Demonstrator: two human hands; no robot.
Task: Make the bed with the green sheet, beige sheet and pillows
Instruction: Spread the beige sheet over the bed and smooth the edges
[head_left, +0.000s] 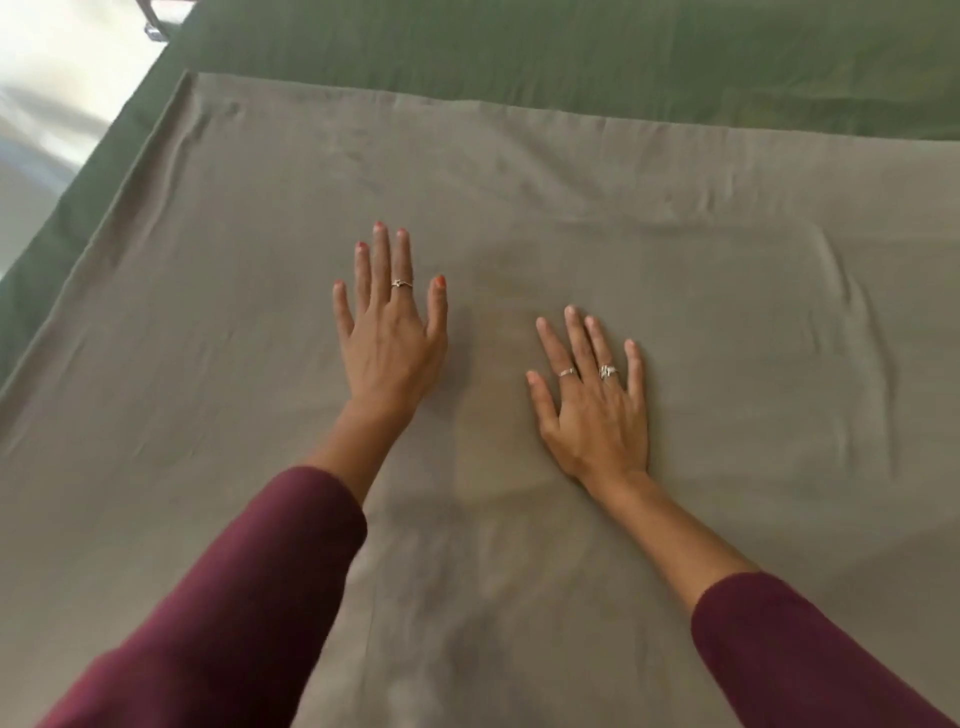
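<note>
The beige sheet (675, 270) lies spread over most of the bed, with soft wrinkles near its far edge and on the right. Under it the green sheet (571, 57) shows as a band along the far side and down the left edge. My left hand (390, 332) lies flat on the beige sheet, fingers straight and spread. My right hand (595, 405) presses flat on the same sheet a little nearer to me, fingers also straight. Neither hand holds any cloth. No pillows are in view.
The bed's left edge (62, 228) runs diagonally, with a bright blurred floor (47, 130) beyond it. A bit of metal frame (153, 21) shows at the top left corner.
</note>
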